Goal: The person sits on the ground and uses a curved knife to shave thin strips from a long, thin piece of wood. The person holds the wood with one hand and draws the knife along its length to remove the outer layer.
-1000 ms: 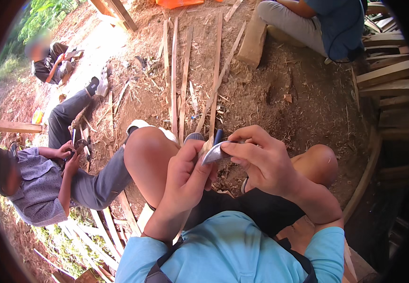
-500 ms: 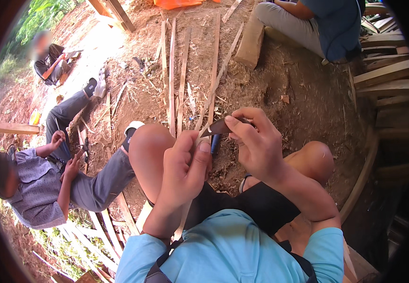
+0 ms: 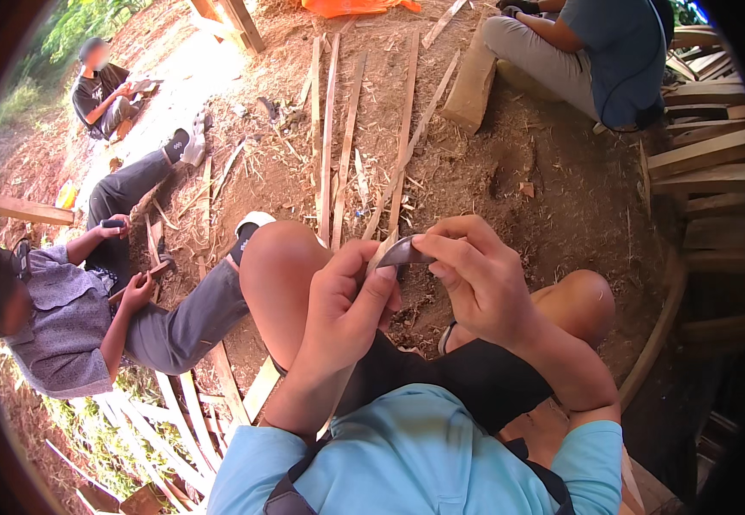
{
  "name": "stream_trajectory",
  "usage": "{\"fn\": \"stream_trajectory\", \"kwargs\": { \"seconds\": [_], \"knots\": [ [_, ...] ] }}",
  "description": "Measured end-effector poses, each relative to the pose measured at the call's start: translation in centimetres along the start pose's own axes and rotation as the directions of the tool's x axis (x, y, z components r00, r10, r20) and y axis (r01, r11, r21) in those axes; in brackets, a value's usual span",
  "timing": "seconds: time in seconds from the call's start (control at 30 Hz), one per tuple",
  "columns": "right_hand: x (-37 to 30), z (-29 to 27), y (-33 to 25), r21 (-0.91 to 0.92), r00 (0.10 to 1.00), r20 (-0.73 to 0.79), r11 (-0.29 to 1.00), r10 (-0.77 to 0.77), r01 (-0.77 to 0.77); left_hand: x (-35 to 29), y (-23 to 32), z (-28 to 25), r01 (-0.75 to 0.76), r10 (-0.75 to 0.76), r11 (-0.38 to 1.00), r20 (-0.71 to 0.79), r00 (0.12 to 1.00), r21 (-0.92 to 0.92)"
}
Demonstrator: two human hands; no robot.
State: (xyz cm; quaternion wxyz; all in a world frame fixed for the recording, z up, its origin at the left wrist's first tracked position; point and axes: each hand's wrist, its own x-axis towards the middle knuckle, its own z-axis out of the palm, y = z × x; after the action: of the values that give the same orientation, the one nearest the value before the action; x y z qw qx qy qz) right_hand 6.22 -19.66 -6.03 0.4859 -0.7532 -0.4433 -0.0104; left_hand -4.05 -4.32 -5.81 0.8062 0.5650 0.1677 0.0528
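I sit with bare knees drawn up. My left hand (image 3: 346, 305) is closed around a thin pale wooden strip (image 3: 379, 255) that runs from my lap up past the thumb. My right hand (image 3: 475, 283) pinches a dark curved knife blade (image 3: 407, 251) against the top of that strip, just above my left thumb. Both hands meet in front of my left knee (image 3: 278, 257). The knife's handle is hidden inside my right fingers.
Long wooden slats (image 3: 329, 146) lie on the dirt ahead. A person in grey (image 3: 72, 318) sits at my left, working a stick. Another person (image 3: 102, 86) sits far left, a third (image 3: 596, 51) at the top right. Stacked planks (image 3: 707, 163) stand at the right.
My hands lifted the knife and strip upward, then settled slightly lower, with the blade now across the strip's top. The person at my left shifted their hands.
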Motion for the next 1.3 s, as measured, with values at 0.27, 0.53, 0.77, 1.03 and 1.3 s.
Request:
{"fn": "stream_trajectory", "kwargs": {
  "seconds": [0.27,0.53,0.77,1.03,1.3],
  "knots": [
    [-0.4,-0.2,0.0,0.030,0.994,0.104,0.999,0.038,-0.041,-0.3,-0.8,0.3,-0.094,0.105,0.985,-0.070,0.992,0.142],
    [-1.0,0.2,1.2,-0.096,0.995,0.060,0.993,0.081,-0.075,0.4,-1.8,0.9,-0.146,0.205,0.906,-0.111,0.972,0.396],
    [0.3,0.1,2.2,-0.267,0.997,-0.005,0.960,0.083,-0.082,1.9,-1.9,1.4,-0.094,0.171,0.912,-0.162,0.972,0.400],
    [1.1,0.7,3.1,-0.202,0.980,-0.083,0.960,0.183,-0.197,3.7,-2.1,1.6,-0.079,0.138,0.930,-0.142,0.980,0.359],
    [1.4,1.2,4.5,-0.266,0.972,-0.129,0.937,0.197,-0.226,5.0,-2.8,1.6,-0.044,0.125,0.924,-0.191,0.974,0.379]
  ]
}}
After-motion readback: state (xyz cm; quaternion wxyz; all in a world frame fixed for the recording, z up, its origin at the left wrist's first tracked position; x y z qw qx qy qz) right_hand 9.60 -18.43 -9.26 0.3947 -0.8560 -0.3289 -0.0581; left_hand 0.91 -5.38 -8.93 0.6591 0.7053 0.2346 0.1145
